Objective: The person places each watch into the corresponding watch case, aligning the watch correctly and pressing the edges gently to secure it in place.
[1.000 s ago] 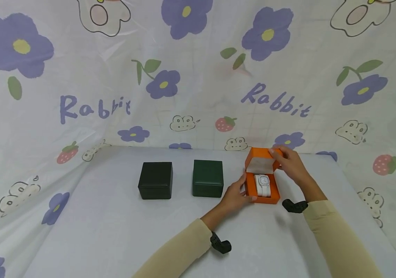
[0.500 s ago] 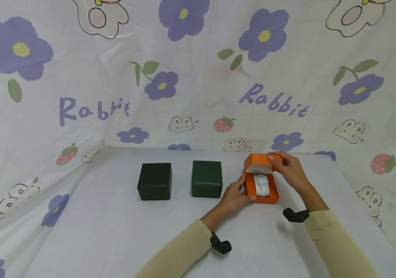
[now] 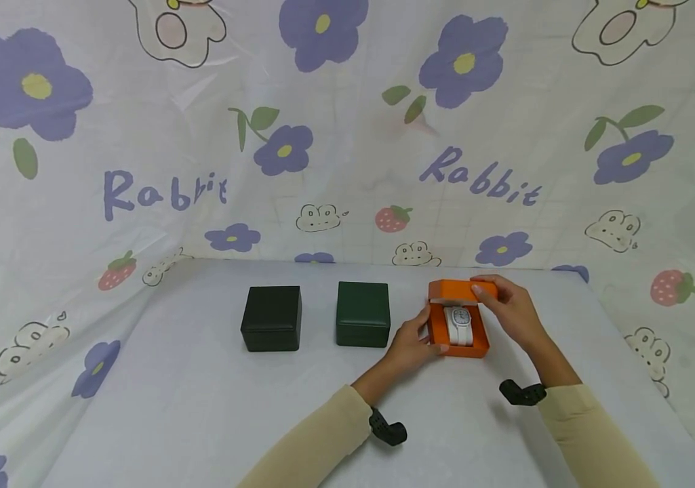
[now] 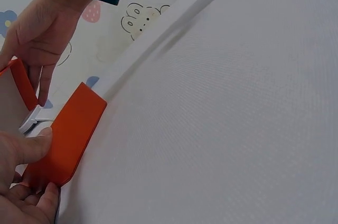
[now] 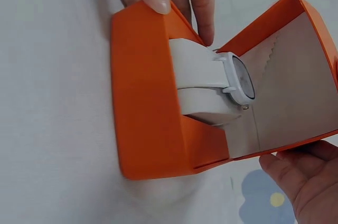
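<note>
An orange watch box (image 3: 474,352) sits at the right of the white table, its hinged lid (image 3: 453,290) partly raised. Inside is a white wristwatch (image 5: 240,78) with a white strap, wrapped round a pale cushion. My left hand (image 3: 409,344) grips the box base at its near left corner; in the left wrist view the thumb (image 4: 37,146) lies on the orange wall. With my right hand (image 3: 513,308) I hold the lid's right side, thumb on the outer face. Part of the lid's far side is hidden behind those fingers.
A dark green box (image 3: 363,315) stands closed just left of the orange one. Farther left is a closed black box (image 3: 272,318). Behind the table (image 3: 201,407) hangs a white curtain (image 3: 347,176) printed with flowers and rabbits.
The orange lid has tipped down toward the base, hiding more of its pale lining. My right hand has come down and nearer with it. My left hand stays at the base.
</note>
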Demonstrator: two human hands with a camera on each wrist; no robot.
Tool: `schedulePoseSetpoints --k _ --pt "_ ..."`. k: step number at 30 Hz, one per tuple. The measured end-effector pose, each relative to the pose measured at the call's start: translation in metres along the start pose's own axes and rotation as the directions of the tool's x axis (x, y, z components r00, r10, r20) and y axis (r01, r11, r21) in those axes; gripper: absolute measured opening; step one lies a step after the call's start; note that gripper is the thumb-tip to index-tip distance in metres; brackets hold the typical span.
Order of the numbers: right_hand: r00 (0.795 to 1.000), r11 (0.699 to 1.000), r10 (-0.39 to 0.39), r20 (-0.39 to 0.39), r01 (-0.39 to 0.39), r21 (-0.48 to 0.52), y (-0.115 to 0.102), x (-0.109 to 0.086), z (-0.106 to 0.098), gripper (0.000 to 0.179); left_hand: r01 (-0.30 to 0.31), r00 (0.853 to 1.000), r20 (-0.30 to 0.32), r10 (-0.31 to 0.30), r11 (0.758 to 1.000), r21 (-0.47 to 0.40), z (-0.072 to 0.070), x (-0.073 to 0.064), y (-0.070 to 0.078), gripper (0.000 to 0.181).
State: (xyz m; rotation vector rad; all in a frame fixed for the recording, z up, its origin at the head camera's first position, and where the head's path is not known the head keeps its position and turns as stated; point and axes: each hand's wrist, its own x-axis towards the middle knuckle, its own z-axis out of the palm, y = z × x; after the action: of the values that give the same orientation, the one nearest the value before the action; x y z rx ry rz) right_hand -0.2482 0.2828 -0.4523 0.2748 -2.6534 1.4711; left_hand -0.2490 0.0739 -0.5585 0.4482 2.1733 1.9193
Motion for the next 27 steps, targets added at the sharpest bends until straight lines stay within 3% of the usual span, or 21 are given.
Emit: schedulePoseSetpoints --k 9,27 --pt "0.999 0.999 -0.009 -0.032 0.008 -0.035 0.024 0.000 0.004 0.048 0.003 1.000 -0.004 -0.003 0.999 -0.036 0.000 -0.003 0.003 0.091" --pt "0.999 1.000 -0.020 -0.046 0.020 -0.010 0.024 -0.015 0.008 0.049 0.019 1.000 -0.018 -0.020 0.998 -0.058 0.002 -0.001 0.003 0.092"
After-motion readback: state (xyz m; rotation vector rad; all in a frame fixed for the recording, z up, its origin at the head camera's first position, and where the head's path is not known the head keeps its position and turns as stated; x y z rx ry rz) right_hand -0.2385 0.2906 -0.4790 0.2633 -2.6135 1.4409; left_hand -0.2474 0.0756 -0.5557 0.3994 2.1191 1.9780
